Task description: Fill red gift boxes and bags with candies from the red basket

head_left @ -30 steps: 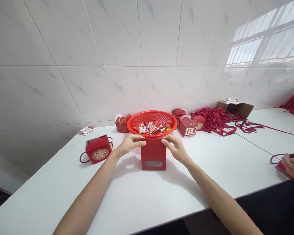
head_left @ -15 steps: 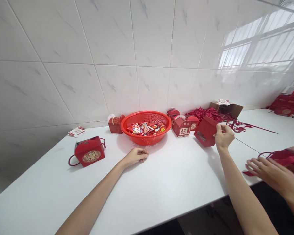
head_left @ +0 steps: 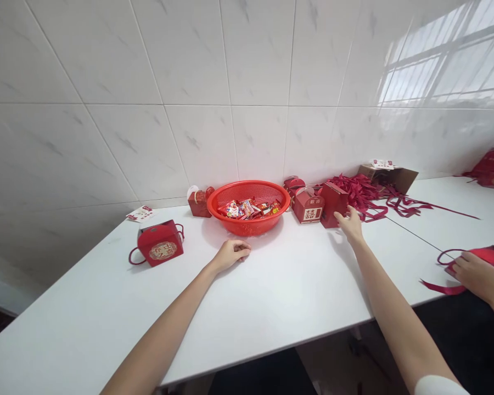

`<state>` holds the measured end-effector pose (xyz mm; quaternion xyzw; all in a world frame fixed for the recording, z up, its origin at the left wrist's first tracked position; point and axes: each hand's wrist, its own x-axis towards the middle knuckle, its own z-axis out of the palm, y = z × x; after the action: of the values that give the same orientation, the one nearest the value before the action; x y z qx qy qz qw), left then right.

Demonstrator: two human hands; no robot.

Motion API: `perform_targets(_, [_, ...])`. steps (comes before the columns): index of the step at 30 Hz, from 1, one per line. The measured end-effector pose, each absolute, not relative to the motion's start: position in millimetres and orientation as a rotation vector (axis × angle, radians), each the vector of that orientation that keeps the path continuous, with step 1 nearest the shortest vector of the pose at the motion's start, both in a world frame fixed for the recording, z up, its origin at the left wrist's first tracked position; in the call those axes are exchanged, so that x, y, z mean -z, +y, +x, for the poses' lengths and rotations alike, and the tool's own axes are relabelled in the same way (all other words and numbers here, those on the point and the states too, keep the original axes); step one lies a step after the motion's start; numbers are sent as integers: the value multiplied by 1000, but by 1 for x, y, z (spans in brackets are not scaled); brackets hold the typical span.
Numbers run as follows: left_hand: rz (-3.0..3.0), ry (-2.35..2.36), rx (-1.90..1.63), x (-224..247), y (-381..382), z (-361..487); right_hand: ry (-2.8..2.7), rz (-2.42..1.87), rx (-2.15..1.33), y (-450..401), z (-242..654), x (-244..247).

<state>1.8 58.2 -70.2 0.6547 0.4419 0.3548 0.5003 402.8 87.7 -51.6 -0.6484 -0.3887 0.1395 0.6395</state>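
Observation:
My left hand (head_left: 231, 255) rests on the white table in front of the red basket (head_left: 249, 225), its fingers curled; anything inside them is hidden. Wrapped sweets (head_left: 247, 209) lie in the basket. At the right, my right hand (head_left: 349, 224) has its fingers apart beside a plain red box (head_left: 333, 204), which stands upright on the table. Left of that box is a red box with a white label (head_left: 309, 207). A red box with cord handles (head_left: 161, 245) sits at the left.
Dark red ribbons (head_left: 356, 189) and an open cardboard box (head_left: 389, 178) lie at the back right. Another person's hand (head_left: 481, 277) is on a red box at the right edge. Printed cards (head_left: 140, 214) lie back left, near the tiled wall.
The plain red box has moved left and now stands upright against the labelled box. My right hand has opened from its grip on it. The other person's hand has moved right.

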Motion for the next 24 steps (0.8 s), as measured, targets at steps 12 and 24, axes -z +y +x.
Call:
perform_targets(12, [1704,1496,-2032,6,40,-73,-959,-1369,-135,45,351,34])
perform_targets(24, [1116,2192,-2029,25,40,-126,-1547,-730,-1234,-82,281,22])
